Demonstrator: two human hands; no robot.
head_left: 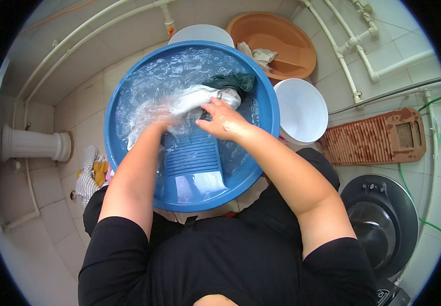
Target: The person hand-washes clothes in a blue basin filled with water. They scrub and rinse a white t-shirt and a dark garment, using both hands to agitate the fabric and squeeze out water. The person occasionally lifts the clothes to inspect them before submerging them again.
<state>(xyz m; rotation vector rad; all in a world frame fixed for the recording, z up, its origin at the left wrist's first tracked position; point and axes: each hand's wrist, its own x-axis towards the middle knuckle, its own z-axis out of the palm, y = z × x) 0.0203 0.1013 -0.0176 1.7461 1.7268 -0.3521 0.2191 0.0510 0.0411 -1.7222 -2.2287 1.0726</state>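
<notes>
A large blue basin [269, 109] with a ribbed washboard [195, 155] moulded into its near side holds sudsy water. In it lies a wet white garment [192, 99], stretched from lower left to upper right, with a dark green cloth [235, 84] bunched at its right end. My left hand [161, 117] is at the garment's left part, smeared by motion and splashing water, so its fingers cannot be read. My right hand [223, 120] is wet, its fingers apart, resting at or just over the garment's near edge by the green cloth.
Behind the basin stand a white tub [202, 33] and a brown basin [299, 51] with pale cloth inside. A white bucket [302, 112], brown washboard [373, 135] and black basin [406, 209] are on the right. Clothes [90, 176] lie left, near a white pedestal [34, 143].
</notes>
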